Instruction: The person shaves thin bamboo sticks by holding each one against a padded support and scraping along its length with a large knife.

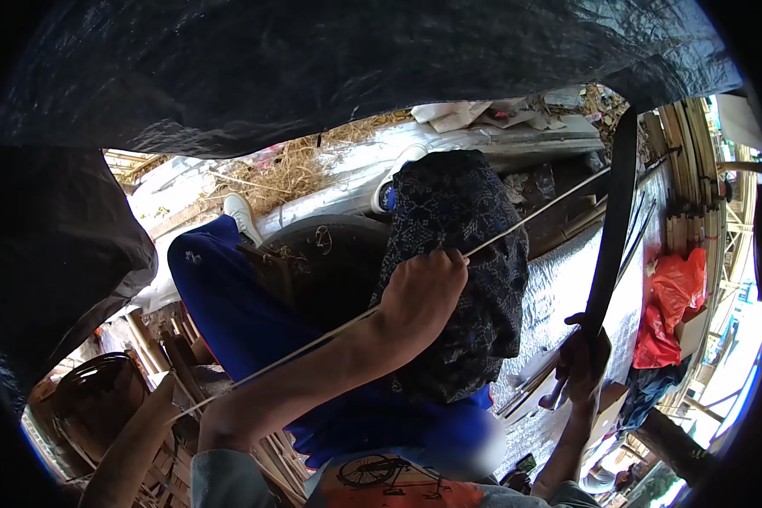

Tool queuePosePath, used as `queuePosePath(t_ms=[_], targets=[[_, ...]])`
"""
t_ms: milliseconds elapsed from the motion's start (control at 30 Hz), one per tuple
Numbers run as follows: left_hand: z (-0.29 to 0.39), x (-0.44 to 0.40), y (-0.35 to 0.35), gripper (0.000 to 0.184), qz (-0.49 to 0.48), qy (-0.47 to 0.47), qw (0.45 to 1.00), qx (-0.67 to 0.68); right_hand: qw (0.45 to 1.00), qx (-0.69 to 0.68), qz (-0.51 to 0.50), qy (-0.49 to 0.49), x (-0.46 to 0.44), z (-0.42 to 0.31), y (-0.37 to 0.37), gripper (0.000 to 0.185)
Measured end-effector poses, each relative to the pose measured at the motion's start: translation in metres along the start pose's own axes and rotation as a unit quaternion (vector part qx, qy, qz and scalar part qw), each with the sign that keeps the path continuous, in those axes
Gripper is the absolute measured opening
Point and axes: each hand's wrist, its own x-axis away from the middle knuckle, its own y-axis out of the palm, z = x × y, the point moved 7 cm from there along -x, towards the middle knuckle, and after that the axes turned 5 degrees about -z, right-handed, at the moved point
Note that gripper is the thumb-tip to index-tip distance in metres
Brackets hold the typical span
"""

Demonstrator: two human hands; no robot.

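Note:
My left hand [427, 292] is closed in a fist around a thin pale strip [538, 212], which looks like split bamboo. This strip runs across my lap, passes by my forearm and extends toward the lower left. Its upper right end reaches the long dark blade of a machete [620, 182]; whether they touch I cannot tell. On the right, my right hand [582, 364] is wrapped around the machete's handle end, with the blade pointing up. Beneath my left hand, a dark patterned cloth [453, 203] covers my knee.
Dark sheeting [339, 68] hangs overhead. A red plastic bag [669, 309] lies right, near stacked bamboo slats [690, 152]. A round dark container [330, 245] stands between my legs. At lower left are a basket [97, 394] and another person's arm [135, 449].

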Motion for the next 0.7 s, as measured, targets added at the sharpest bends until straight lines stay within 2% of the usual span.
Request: queuePosePath(t_ms=[67, 100, 133, 167, 200, 267, 333, 400, 433, 500, 533, 600, 633, 667, 700], targets=[[-0.009, 0.006, -0.007, 0.03, 0.054, 0.069, 0.994, 0.07, 0.997, 0.025, -0.039, -0.055, -0.004, -0.013, 0.014, 0.037], [-0.02, 0.003, -0.005, 0.03, 0.055, 0.071, 0.993, 0.073, 0.994, 0.084, -0.046, -0.055, -0.007, -0.017, 0.019, 0.033], [-0.04, -0.006, 0.01, 0.034, -0.031, 0.018, 0.977, 0.211, 0.987, 0.143, -0.053, -0.055, -0.01, -0.021, 0.025, 0.029], [-0.052, -0.008, 0.024, 0.039, -0.116, -0.036, 0.932, 0.342, 0.973, 0.21, -0.068, -0.07, -0.014, -0.022, 0.031, 0.021], [-0.054, -0.009, 0.017, 0.039, -0.113, -0.032, 0.932, 0.342, 0.958, 0.26, -0.085, -0.09, -0.019, -0.023, 0.038, 0.018], [-0.06, 0.008, 0.036, 0.046, -0.281, -0.194, 0.806, 0.483, 0.934, 0.306, -0.101, -0.156, -0.023, -0.03, 0.055, 0.023], [-0.058, 0.016, 0.053, 0.047, -0.259, -0.187, 0.789, 0.525, 0.916, 0.34, -0.16, -0.141, -0.031, -0.016, 0.063, 0.036], [-0.053, 0.023, 0.066, 0.048, -0.238, -0.23, 0.658, 0.676, 0.885, 0.39, -0.175, -0.186, -0.036, -0.005, 0.068, 0.043], [-0.05, 0.027, 0.065, 0.048, -0.238, -0.227, 0.657, 0.679, 0.883, 0.394, -0.174, -0.186, -0.038, -0.006, 0.067, 0.043], [-0.049, 0.034, 0.058, 0.047, -0.237, -0.201, 0.721, 0.619, 0.866, 0.421, -0.217, -0.161, -0.043, -0.002, 0.07, 0.044], [-0.05, 0.035, 0.06, 0.047, -0.24, -0.197, 0.72, 0.62, 0.866, 0.423, -0.214, -0.158, -0.046, -0.003, 0.068, 0.044], [-0.058, 0.035, 0.062, 0.047, -0.184, -0.178, 0.802, 0.539, 0.876, 0.4, -0.247, -0.113, -0.048, 0.001, 0.07, 0.044], [-0.062, 0.037, 0.078, 0.047, -0.182, -0.178, 0.805, 0.536, 0.871, 0.401, -0.254, -0.124, -0.048, -0.006, 0.072, 0.04], [-0.067, 0.033, 0.071, 0.044, -0.007, -0.051, 0.918, 0.393, 0.872, 0.399, -0.252, -0.131, -0.049, -0.007, 0.074, 0.04], [-0.055, 0.039, 0.044, 0.04, 0.168, 0.08, 0.958, 0.22, 0.865, 0.405, -0.253, -0.155, -0.049, -0.01, 0.076, 0.038]])
